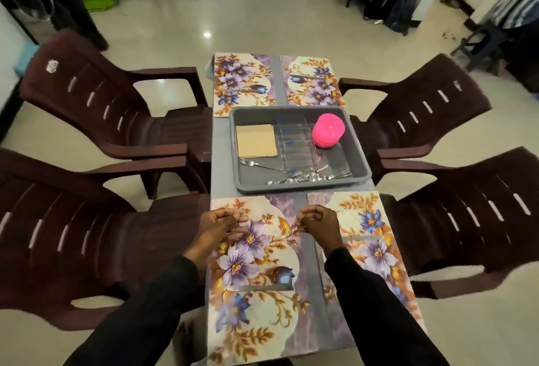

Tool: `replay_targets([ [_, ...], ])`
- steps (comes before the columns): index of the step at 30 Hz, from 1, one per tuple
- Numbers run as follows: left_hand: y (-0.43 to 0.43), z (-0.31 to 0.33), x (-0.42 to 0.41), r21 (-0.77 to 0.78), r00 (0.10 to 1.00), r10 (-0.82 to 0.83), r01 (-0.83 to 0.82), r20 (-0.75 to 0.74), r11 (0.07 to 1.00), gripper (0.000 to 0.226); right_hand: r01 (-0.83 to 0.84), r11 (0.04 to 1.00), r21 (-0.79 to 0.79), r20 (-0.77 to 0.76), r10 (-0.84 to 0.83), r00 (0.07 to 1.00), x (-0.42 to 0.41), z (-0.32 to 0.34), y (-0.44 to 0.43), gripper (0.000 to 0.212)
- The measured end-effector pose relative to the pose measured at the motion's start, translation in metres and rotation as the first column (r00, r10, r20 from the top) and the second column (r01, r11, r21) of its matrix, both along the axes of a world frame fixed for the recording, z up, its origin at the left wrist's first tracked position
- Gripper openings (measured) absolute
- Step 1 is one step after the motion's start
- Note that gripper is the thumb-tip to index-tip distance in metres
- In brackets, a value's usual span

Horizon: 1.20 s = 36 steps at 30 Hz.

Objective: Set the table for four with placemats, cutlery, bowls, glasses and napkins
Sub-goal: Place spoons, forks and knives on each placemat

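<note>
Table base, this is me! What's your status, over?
Left hand and right hand curled, apparently pinching thin metal cutlery over near floral placemats. Pink plastic bowls, clear glasses, beige napkins wait in grey plastic tray. Nothing blocking.

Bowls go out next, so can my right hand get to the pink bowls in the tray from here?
Probably yes. The pink bowls sit stacked at the far right of the tray, nothing over them, the glasses to their left. The right hand has curled fingers, perhaps holding something thin.
</note>
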State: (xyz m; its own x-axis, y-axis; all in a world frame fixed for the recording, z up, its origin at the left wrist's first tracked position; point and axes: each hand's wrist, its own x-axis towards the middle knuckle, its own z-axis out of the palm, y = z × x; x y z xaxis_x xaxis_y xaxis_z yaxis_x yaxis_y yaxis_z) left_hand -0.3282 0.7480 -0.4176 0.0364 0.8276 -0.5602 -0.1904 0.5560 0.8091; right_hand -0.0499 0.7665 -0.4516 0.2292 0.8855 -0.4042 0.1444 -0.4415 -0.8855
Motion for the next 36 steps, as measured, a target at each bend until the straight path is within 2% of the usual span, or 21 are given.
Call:
replay_targets([
  [8, 0.032, 0.008, 0.048, -0.027, 0.993, 0.118, -0.118, 0.002, 0.993, 0.018, -0.108, 0.994, 0.014, -0.011, 0.109, 0.994, 0.052, -0.007, 0.067, 0.017],
  [14, 0.060, 0.013, 0.070, -0.011, 0.988, 0.152, -0.152, 0.028, 0.988, 0.016, -0.146, 0.989, 0.034, 0.054, 0.144, 0.988, 0.074, -0.007, 0.115, 0.017],
  [16, 0.070, 0.009, 0.073, -0.003, 0.989, 0.149, -0.149, 0.014, 0.989, 0.016, -0.189, 0.981, 0.048, 0.133, 0.182, 0.974, 0.076, -0.012, 0.133, 0.017],
  [18, 0.079, 0.004, 0.076, -0.006, 0.988, 0.154, -0.154, 0.008, 0.988, 0.016, -0.267, 0.962, 0.061, 0.282, 0.240, 0.929, 0.073, -0.016, 0.149, 0.016],
  [21, 0.090, -0.003, 0.079, -0.037, 0.982, 0.185, -0.184, 0.034, 0.982, 0.019, -0.423, 0.904, 0.054, 0.470, 0.351, 0.810, 0.059, -0.025, 0.179, 0.015],
  [23, 0.095, -0.009, 0.080, -0.048, 0.979, 0.199, -0.197, 0.036, 0.979, 0.022, -0.547, 0.837, -0.011, 0.519, 0.472, 0.712, 0.046, -0.035, 0.195, 0.020],
  [25, 0.100, -0.015, 0.081, -0.055, 0.976, 0.213, -0.211, 0.034, 0.976, 0.023, -0.681, 0.727, -0.088, 0.538, 0.610, 0.582, 0.035, -0.048, 0.210, 0.024],
  [28, 0.106, -0.019, 0.081, -0.059, 0.973, 0.229, -0.226, 0.039, 0.972, 0.022, -0.830, 0.516, -0.211, 0.567, 0.756, 0.326, 0.020, -0.060, 0.220, 0.037],
  [32, 0.114, -0.021, 0.082, -0.074, 0.965, 0.259, -0.256, 0.036, 0.964, 0.021, -0.878, 0.386, -0.281, 0.611, 0.778, 0.146, 0.005, -0.071, 0.226, 0.052],
  [36, 0.116, -0.024, 0.078, -0.092, 0.955, 0.296, -0.292, 0.030, 0.952, 0.023, -0.901, 0.301, -0.312, 0.722, 0.692, -0.019, -0.013, -0.073, 0.232, 0.042],
])
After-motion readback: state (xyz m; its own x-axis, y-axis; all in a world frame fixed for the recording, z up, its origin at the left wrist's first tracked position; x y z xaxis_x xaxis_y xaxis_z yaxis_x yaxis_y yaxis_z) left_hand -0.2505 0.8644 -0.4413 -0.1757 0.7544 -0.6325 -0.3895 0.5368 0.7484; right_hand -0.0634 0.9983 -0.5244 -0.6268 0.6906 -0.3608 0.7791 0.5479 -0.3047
